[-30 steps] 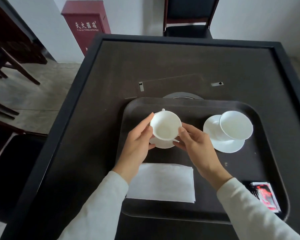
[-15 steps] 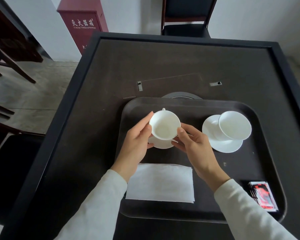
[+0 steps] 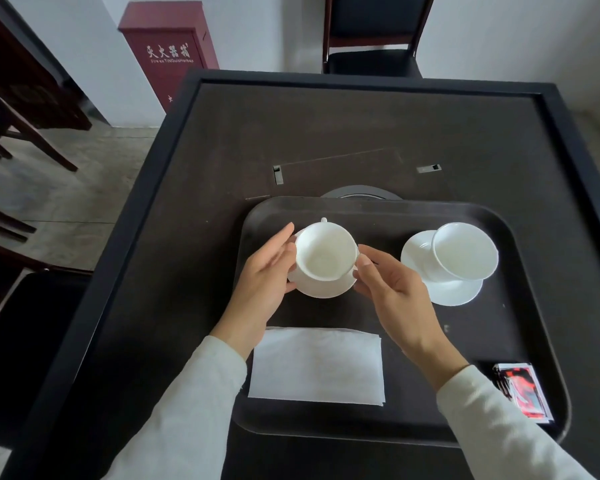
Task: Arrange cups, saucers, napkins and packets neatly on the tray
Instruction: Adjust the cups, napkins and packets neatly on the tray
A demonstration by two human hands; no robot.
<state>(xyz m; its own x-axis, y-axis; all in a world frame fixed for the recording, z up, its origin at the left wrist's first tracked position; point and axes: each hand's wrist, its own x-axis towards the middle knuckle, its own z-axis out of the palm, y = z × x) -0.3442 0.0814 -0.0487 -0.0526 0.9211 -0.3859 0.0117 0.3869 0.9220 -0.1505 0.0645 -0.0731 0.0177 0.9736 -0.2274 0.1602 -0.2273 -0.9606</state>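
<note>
A dark tray (image 3: 371,209) lies on the table. At its left a white cup (image 3: 324,252) stands on a white saucer (image 3: 326,289). My left hand (image 3: 262,282) touches the cup and saucer from the left, and my right hand (image 3: 392,289) touches them from the right, thumb at the cup's rim. A second white cup (image 3: 465,252) sits off-centre on its saucer (image 3: 451,291) at the tray's right. White napkins (image 3: 317,367) lie at the front of the tray. Red and black packets (image 3: 522,393) rest in the front right corner.
The tray sits on a dark table (image 3: 326,126) with a raised black rim. A round disc (image 3: 357,195) shows behind the tray. A black chair (image 3: 373,36) stands beyond the table, a red cabinet (image 3: 168,50) at back left, and dark furniture to the left.
Both hands stay at the left cup and saucer. My right thumb has come up to the cup's rim, and the saucer's front edge shows more. The other things have not moved.
</note>
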